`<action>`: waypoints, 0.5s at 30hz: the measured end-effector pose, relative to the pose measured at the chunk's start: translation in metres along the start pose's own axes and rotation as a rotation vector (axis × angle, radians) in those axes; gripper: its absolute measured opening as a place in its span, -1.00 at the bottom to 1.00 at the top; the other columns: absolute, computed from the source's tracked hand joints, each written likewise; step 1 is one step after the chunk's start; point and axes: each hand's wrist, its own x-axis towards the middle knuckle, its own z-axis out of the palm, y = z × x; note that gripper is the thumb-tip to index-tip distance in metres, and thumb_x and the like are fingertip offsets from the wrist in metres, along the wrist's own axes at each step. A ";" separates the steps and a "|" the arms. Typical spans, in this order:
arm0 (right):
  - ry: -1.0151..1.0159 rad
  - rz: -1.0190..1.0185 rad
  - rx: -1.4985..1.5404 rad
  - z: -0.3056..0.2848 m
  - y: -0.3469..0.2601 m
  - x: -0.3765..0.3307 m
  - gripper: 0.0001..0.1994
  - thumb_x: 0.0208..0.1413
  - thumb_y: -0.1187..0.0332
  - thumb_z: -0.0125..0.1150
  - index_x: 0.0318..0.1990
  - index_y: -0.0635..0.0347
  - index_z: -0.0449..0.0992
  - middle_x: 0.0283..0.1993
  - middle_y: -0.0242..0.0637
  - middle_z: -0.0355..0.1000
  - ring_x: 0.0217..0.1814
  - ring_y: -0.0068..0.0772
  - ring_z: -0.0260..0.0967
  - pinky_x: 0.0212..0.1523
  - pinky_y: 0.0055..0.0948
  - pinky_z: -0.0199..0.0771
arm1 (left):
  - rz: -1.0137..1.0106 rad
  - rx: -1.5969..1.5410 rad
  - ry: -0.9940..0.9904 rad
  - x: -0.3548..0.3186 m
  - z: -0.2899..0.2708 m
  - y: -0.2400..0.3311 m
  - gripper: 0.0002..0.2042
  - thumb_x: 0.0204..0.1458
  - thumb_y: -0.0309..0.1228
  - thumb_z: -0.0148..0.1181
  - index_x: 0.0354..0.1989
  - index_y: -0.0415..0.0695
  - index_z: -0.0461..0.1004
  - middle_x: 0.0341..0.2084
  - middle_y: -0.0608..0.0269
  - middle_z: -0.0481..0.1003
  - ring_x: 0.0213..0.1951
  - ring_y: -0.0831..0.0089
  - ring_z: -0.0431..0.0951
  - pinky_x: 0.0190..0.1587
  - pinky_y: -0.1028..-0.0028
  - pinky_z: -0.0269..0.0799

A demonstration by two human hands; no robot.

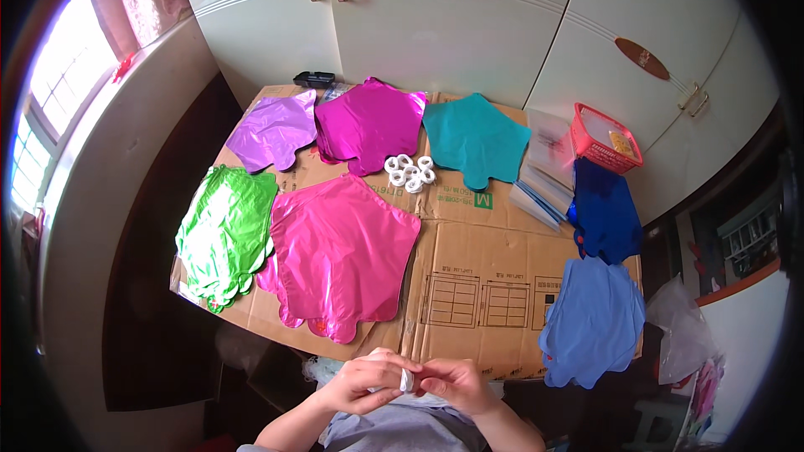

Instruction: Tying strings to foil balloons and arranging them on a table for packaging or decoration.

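My left hand (368, 382) and my right hand (461, 382) meet just past the near edge of the cardboard, in front of my body. Between their fingers is a small white coil (407, 380), which looks like wound ribbon; both hands are closed on it. Several similar white coils (409, 173) lie clustered mid-table. Around them are flat foil balloons: a large pink stack (343, 251) nearest my left hand, a green stack (224, 234), a lilac one (275, 130), a magenta stack (373, 124) and a teal one (477, 138).
Flattened cardboard (469, 251) covers the table. To the right lie dark blue (607, 213) and light blue (593, 322) foil stacks, clear plastic sleeves (540, 201) and a red basket (607, 155). A black tray (314, 79) sits at the back, before white cabinets (444, 33).
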 end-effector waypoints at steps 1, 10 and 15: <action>0.067 -0.125 -0.157 -0.002 -0.003 -0.001 -0.79 0.05 0.44 0.19 -0.15 0.31 0.49 -0.16 -0.26 0.44 -0.26 -0.53 0.42 -0.19 -0.56 0.44 | -0.040 -0.066 0.023 -0.001 0.001 0.000 -0.94 -0.07 -0.58 0.16 -0.41 -0.27 0.46 -0.39 0.09 0.51 -0.11 0.15 0.48 -0.13 0.32 0.34; -0.032 -0.540 -0.864 0.013 -0.049 0.017 -0.73 -0.11 0.47 0.30 -0.17 0.20 0.52 -0.22 -0.27 0.47 -0.31 -0.36 0.44 -0.28 -0.48 0.45 | -0.371 -0.264 -0.094 -0.008 -0.006 -0.001 -0.93 0.02 -0.64 0.04 -0.41 -0.34 0.47 -0.37 0.00 0.53 -0.23 0.26 0.48 -0.20 0.41 0.37; 0.035 -0.378 -0.711 0.011 -0.042 0.014 -0.79 -0.13 0.46 0.32 -0.26 0.18 0.55 -0.37 -0.31 0.50 -0.38 -0.44 0.46 -0.35 -0.53 0.45 | -0.392 -0.265 -0.122 -0.003 -0.005 0.002 -0.96 0.04 -0.66 0.02 -0.36 -0.33 0.40 -0.35 0.03 0.50 -0.21 0.32 0.48 -0.22 0.43 0.38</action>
